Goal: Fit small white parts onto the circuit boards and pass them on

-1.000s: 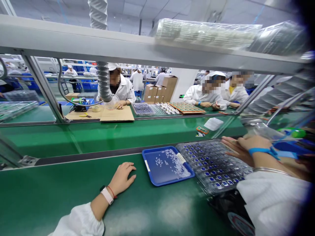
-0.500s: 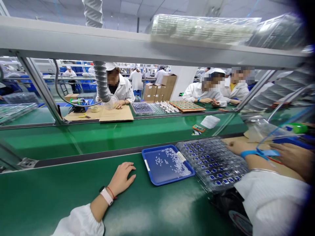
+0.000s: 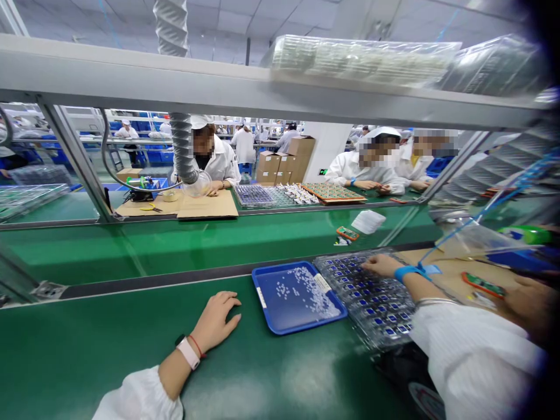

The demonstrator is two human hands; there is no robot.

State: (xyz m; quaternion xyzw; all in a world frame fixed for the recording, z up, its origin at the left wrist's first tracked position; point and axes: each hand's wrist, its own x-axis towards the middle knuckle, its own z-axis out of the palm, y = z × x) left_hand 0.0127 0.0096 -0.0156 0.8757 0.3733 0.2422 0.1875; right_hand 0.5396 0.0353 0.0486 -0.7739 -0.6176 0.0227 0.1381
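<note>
My left hand (image 3: 216, 319) lies flat on the green bench top (image 3: 87, 344), fingers apart and holding nothing, with a watch and a red string at the wrist. Just to its right is a blue tray (image 3: 266, 303) scattered with small white parts. My right hand (image 3: 381, 265), wearing a blue wrist strap, reaches left over a clear blister tray (image 3: 376, 312) of small blue components. Its fingers are drawn together with the tips down on the tray's far rows. What they hold, if anything, is too small to see.
Another person's hand (image 3: 525, 303) sits at the right edge beside a green circuit board (image 3: 483, 285). Beyond a metal rail runs a green conveyor (image 3: 196, 242) carrying a white slip (image 3: 368, 221). Workers in white sit opposite. Wrapped trays (image 3: 363, 58) lie on the overhead shelf.
My right hand has slid left across the clear tray, from its right edge toward the far middle rows. Another hand with a green board has come in at the right. My left hand stays put.
</note>
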